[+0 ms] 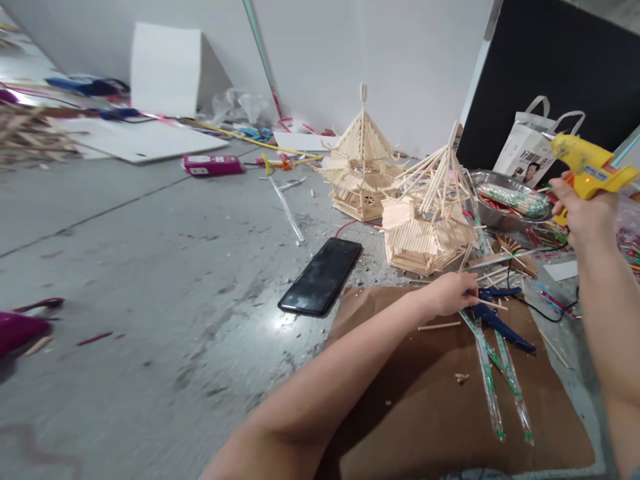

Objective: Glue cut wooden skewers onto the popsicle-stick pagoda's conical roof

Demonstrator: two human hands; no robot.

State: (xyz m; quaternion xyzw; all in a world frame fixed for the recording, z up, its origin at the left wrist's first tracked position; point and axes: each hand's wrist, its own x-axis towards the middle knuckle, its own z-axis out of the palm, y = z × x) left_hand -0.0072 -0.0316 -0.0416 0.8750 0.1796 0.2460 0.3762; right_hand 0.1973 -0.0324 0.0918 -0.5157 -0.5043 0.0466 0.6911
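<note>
My right hand point(590, 217) is wrapped round a yellow hot glue gun point(593, 163), held raised at the right with its nozzle pointing left. Low over the brown board point(400, 393), my left hand point(454, 293) has its fingers closed on a thin wooden stick point(493, 305), which juts out to the right. Blue-handled pliers point(503, 327) lie just beside and under those fingers; their jaws are hidden. Behind the hand stands a wooden stick pavilion model point(430, 233) with an open cone of sticks on top. A taller pavilion model point(363, 160) with a slatted roof is farther back.
A black phone point(321, 277) lies left of the board. Clear plastic wrappers point(487, 380) and another stick point(439, 327) rest on it. A metal bowl point(510, 220) holds wrapped sticks, with a paper bag point(527, 147) behind. A purple pack point(213, 165) and white boards point(145, 140) are at the left back.
</note>
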